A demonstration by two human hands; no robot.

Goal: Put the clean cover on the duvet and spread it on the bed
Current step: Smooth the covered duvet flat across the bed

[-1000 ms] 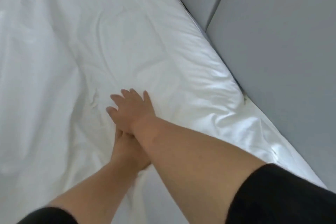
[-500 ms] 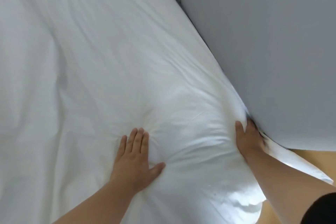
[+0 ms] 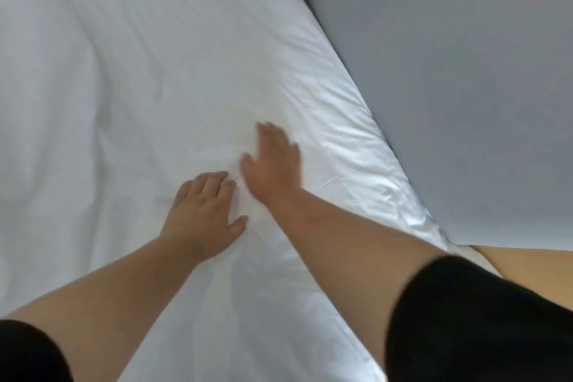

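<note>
While spread over the bed, being smoothed: white cotton-covered duvet [image 3: 192, 71], flush against the grey padded wall panel [image 3: 449, 87].
Left hand [image 3: 203, 214] pressed flat, fingers slightly bent; right hand [image 3: 273, 161] spread, blurred. Next, probably sweeping remaining wrinkles outward toward the edge.

Bright, even daylight, soft and cool. White duvet [image 3: 186, 71] nearly washes out; folds throw faint grey shadows. Sheen and glare on creases near the grey headboard [image 3: 465, 102]. Right hand [image 3: 273, 161] motion-blurred, left hand [image 3: 201, 214] sharper. Wide-angle bend at edges.
</note>
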